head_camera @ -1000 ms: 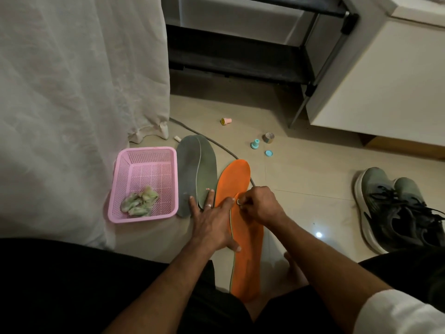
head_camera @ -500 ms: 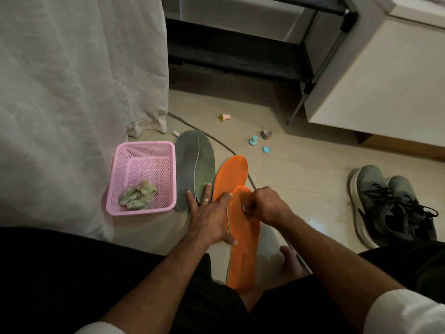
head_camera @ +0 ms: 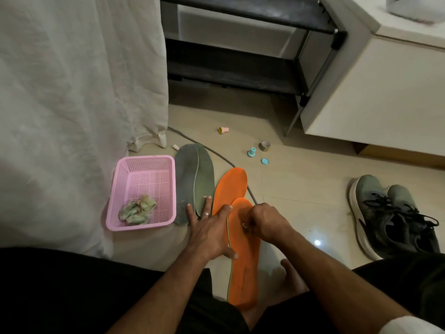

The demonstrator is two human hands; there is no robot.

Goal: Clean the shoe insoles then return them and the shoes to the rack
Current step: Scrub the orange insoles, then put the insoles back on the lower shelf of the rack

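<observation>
- A white curtain (head_camera: 72,104) hung far to the left of the left hand (head_camera: 209,233), and the dark shoe rack (head_camera: 236,66) stood well beyond both hands.
- A pair of grey shoes (head_camera: 390,213) sat well to the right of the right hand (head_camera: 267,224).
- The near orange insole (head_camera: 243,268) lay under both hands, overlapping a second orange insole (head_camera: 230,186) ahead.
- Grey insoles (head_camera: 193,179) lay under the left fingertips.
- A pink basket (head_camera: 142,191) sat left of them.
- The left hand pressed flat, fingers spread; the right curled tight over something small I could not identify.
</observation>
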